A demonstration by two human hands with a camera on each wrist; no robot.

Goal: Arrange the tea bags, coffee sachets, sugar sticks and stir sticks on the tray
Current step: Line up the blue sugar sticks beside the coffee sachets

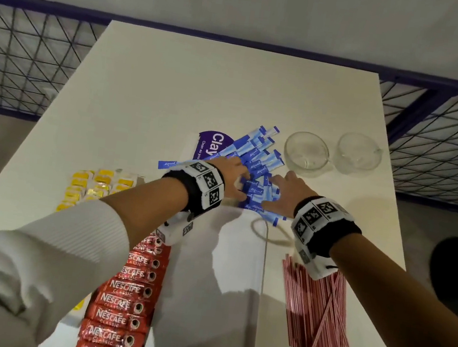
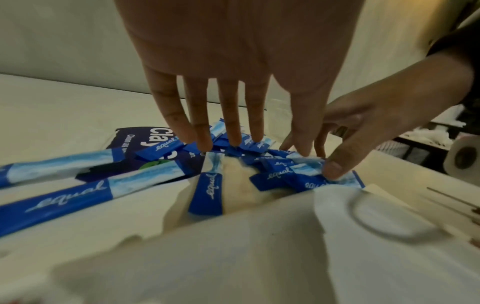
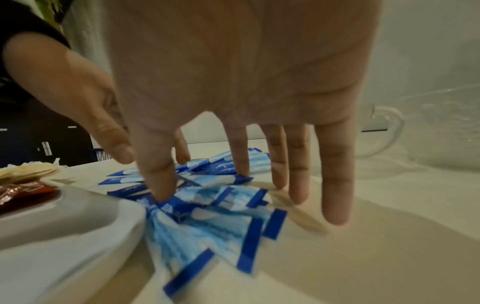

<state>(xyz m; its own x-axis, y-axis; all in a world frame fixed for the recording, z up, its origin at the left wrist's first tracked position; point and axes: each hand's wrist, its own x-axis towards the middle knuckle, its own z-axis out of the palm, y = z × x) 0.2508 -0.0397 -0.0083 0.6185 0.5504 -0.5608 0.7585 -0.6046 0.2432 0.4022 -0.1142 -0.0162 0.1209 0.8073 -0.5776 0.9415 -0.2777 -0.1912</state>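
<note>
A heap of blue sugar sticks (image 1: 259, 154) lies on the white table just beyond the far end of the white tray (image 1: 223, 274). My left hand (image 1: 240, 179) and right hand (image 1: 276, 192) flank the heap's near part, fingers straight and spread, tips pressing on the sticks. The left wrist view has the left hand's fingertips (image 2: 205, 144) on the sugar sticks (image 2: 207, 191). In the right wrist view the right hand's thumb (image 3: 161, 185) pins sugar sticks (image 3: 213, 226) beside the tray rim (image 3: 91, 222). Red coffee sachets (image 1: 123, 302) run along the tray's left side, yellow tea bags (image 1: 95, 185) lie further left, and red-striped stir sticks (image 1: 316, 316) to its right.
Two empty glass cups (image 1: 306, 154) (image 1: 358, 154) stand right of the heap. A purple card (image 1: 211, 144) lies partly under the sticks. Wire fencing (image 1: 27, 59) runs behind the table. Bare tabletop stretches beyond the heap.
</note>
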